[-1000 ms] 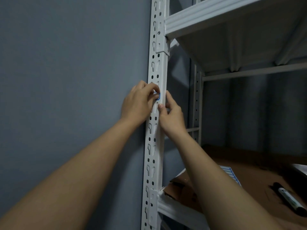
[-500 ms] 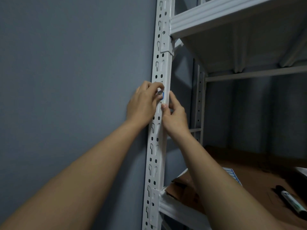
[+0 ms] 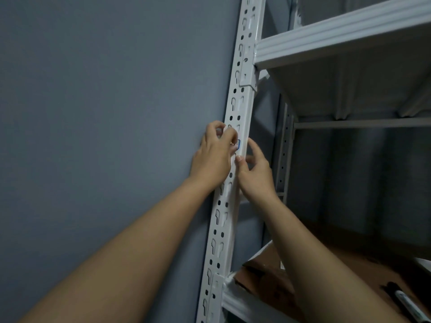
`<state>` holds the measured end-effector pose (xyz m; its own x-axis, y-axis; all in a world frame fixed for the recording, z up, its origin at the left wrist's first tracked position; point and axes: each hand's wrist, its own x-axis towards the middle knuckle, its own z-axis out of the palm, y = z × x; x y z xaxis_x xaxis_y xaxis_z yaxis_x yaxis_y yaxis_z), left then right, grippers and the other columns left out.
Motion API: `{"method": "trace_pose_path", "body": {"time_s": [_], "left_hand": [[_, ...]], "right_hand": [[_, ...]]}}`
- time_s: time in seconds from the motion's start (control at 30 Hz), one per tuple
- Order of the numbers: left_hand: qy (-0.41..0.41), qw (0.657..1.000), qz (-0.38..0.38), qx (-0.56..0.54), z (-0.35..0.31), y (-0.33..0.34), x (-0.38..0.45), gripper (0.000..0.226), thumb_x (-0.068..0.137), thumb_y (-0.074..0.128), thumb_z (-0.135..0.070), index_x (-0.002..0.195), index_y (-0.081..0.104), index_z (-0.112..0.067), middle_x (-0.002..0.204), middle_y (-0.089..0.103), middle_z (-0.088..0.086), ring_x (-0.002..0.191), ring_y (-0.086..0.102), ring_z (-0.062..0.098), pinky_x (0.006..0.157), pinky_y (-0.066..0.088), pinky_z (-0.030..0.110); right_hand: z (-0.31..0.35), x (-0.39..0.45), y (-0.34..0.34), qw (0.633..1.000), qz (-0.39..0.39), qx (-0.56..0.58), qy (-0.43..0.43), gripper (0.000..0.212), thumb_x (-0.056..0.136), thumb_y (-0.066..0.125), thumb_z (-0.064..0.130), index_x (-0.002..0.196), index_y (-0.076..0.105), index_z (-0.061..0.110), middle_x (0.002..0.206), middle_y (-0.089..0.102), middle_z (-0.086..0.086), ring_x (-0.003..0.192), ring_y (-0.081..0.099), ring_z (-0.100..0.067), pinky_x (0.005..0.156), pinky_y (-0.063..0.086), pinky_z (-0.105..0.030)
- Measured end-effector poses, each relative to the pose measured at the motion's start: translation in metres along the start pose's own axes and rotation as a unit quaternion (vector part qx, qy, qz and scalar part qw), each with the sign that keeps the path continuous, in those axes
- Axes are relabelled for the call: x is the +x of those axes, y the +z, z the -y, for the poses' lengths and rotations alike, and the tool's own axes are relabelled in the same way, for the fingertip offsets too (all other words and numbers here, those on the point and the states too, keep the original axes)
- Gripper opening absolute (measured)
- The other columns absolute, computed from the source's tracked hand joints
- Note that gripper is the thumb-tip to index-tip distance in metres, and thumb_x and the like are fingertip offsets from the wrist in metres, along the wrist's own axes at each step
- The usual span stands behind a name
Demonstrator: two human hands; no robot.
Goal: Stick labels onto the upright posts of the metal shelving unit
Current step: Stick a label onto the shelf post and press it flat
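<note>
The white perforated front post (image 3: 241,96) of the shelving unit runs up the middle of the view. A small label with a blue edge (image 3: 238,144) sits on the post's front face at hand height, mostly covered by fingers. My left hand (image 3: 214,155) reaches in from the wall side, with its curled fingertips pinching the label against the post. My right hand (image 3: 255,176) is just below and to the right. Its thumb tip touches the post's front face under the label, and its loose fingers lie along the post's inner side.
A grey wall (image 3: 105,113) lies close on the left of the post. A white upper shelf (image 3: 338,36) juts out overhead. The lower shelf holds brown cardboard (image 3: 263,276) and a black-capped marker (image 3: 407,305) at the right. A rear post (image 3: 283,159) stands behind.
Both hands have stayed at the same spot on the post. My left fingers have shifted slightly over the label. My view has drifted, so the post sits further right.
</note>
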<state>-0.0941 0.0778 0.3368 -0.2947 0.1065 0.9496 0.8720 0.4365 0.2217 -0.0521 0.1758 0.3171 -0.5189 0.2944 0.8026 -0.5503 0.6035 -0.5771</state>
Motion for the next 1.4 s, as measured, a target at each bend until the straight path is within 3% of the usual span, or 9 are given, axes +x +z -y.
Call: {"method": "trace_pose_path", "body": {"time_s": [0.1, 0.17, 0.3, 0.43, 0.57, 0.87, 1.17, 1.33, 1.4], "left_hand": [[-0.062, 0.989, 0.008, -0.133, -0.003, 0.002, -0.008, 0.045, 0.091, 0.054, -0.011, 0.132, 0.037, -0.015, 0.137, 0.034, 0.005, 0.12, 0.046, 0.023, 0.097, 0.04, 0.036], [-0.106, 0.975, 0.038, -0.193, -0.002, 0.006, -0.016, 0.055, 0.093, 0.055, -0.017, 0.141, 0.028, -0.017, 0.138, 0.044, 0.004, 0.122, 0.048, 0.022, 0.095, 0.038, 0.029], [-0.156, 0.946, 0.091, -0.269, 0.011, 0.017, -0.027, 0.05, 0.091, 0.059, -0.027, 0.135, 0.035, -0.022, 0.128, 0.054, -0.001, 0.11, 0.053, 0.017, 0.08, 0.037, 0.023], [-0.174, 0.931, 0.116, -0.299, 0.018, 0.027, -0.028, 0.054, 0.083, 0.068, -0.03, 0.129, 0.038, -0.024, 0.12, 0.056, -0.001, 0.099, 0.056, 0.015, 0.068, 0.041, 0.023], [-0.176, 0.929, 0.113, -0.305, 0.021, 0.031, -0.028, 0.053, 0.082, 0.068, -0.035, 0.126, 0.039, -0.03, 0.122, 0.058, -0.001, 0.104, 0.058, 0.021, 0.083, 0.05, 0.035], [-0.172, 0.928, 0.112, -0.311, 0.021, 0.031, -0.029, 0.062, 0.079, 0.071, -0.035, 0.13, 0.038, -0.025, 0.125, 0.058, 0.0, 0.107, 0.058, 0.024, 0.092, 0.048, 0.042], [-0.159, 0.935, 0.119, -0.295, 0.019, 0.026, -0.031, 0.061, 0.082, 0.069, -0.035, 0.132, 0.036, -0.021, 0.126, 0.058, 0.005, 0.107, 0.058, 0.027, 0.09, 0.05, 0.045], [-0.149, 0.938, 0.12, -0.29, 0.019, 0.024, -0.032, 0.059, 0.085, 0.067, -0.034, 0.133, 0.034, -0.02, 0.13, 0.056, 0.006, 0.109, 0.057, 0.027, 0.09, 0.049, 0.046], [-0.149, 0.936, 0.127, -0.294, 0.019, 0.023, -0.032, 0.06, 0.085, 0.067, -0.033, 0.134, 0.034, -0.02, 0.131, 0.055, 0.006, 0.112, 0.056, 0.027, 0.092, 0.049, 0.046]], "right_hand": [[0.009, 0.006, -0.016, 0.993, 0.007, -0.12, -0.019, 0.05, 0.091, 0.061, 0.028, 0.137, 0.045, 0.03, 0.104, 0.066, 0.006, 0.096, 0.064, -0.012, 0.085, 0.049, -0.03], [0.021, 0.013, -0.03, 0.976, -0.009, -0.205, -0.077, 0.048, 0.088, 0.065, 0.031, 0.133, 0.05, 0.028, 0.115, 0.06, 0.006, 0.101, 0.06, -0.013, 0.089, 0.05, -0.037], [0.049, 0.031, -0.034, 0.914, 0.002, -0.358, -0.193, 0.02, 0.091, 0.062, 0.026, 0.11, 0.066, 0.02, 0.106, 0.057, 0.002, 0.091, 0.058, -0.015, 0.083, 0.051, -0.043], [0.057, 0.034, -0.027, 0.863, 0.032, -0.463, -0.201, 0.02, 0.095, 0.057, 0.026, 0.107, 0.067, 0.015, 0.105, 0.057, -0.002, 0.095, 0.057, -0.021, 0.08, 0.051, -0.045], [0.057, 0.025, -0.019, 0.793, 0.024, -0.566, -0.225, 0.024, 0.098, 0.049, 0.024, 0.105, 0.065, 0.007, 0.102, 0.057, -0.008, 0.091, 0.056, -0.028, 0.073, 0.051, -0.046], [0.053, 0.023, -0.006, 0.893, -0.032, -0.437, -0.1, 0.01, 0.094, 0.056, 0.021, 0.099, 0.064, 0.016, 0.108, 0.062, -0.007, 0.097, 0.061, -0.027, 0.082, 0.052, -0.045], [0.051, 0.013, -0.008, 0.88, -0.076, -0.442, -0.157, 0.018, 0.094, 0.059, 0.024, 0.106, 0.069, 0.016, 0.106, 0.065, -0.002, 0.094, 0.062, -0.022, 0.081, 0.051, -0.042], [0.049, 0.017, -0.006, 0.854, -0.04, -0.497, -0.151, 0.017, 0.097, 0.053, 0.021, 0.106, 0.066, 0.014, 0.11, 0.065, -0.007, 0.098, 0.062, -0.027, 0.082, 0.052, -0.045], [0.051, 0.019, -0.004, 0.868, -0.038, -0.478, -0.127, 0.015, 0.097, 0.053, 0.021, 0.106, 0.064, 0.014, 0.114, 0.064, -0.007, 0.102, 0.061, -0.027, 0.082, 0.054, -0.045]]}}
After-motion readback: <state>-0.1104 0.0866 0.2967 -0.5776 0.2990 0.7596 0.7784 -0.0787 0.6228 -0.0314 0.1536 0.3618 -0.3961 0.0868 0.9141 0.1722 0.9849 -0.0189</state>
